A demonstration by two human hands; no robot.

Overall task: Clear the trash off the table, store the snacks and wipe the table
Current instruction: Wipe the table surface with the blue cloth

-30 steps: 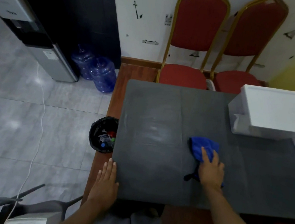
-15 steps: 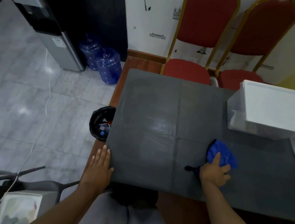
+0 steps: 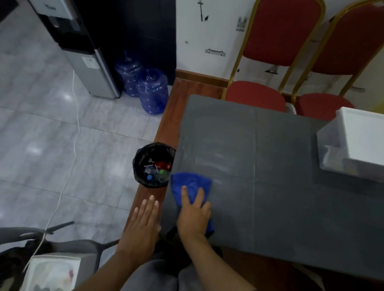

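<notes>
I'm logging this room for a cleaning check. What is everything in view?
table: one, dark grey, centre right
cloth: one, blue, table's near left corner
trash bin: one, black, floor left of table
storage box: one, white, table's far right
chairs: two, red and gold, behind table
water jugs: two, blue, by dispenser
water dispenser: one, black and silver, far left
left hand: one, flat beside table's left edge
right hand: one, pressing on cloth

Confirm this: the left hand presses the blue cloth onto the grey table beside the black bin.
No: the head view shows the right hand pressing the blue cloth onto the dark grey table beside the round black bin; the left hand holds nothing.
</notes>
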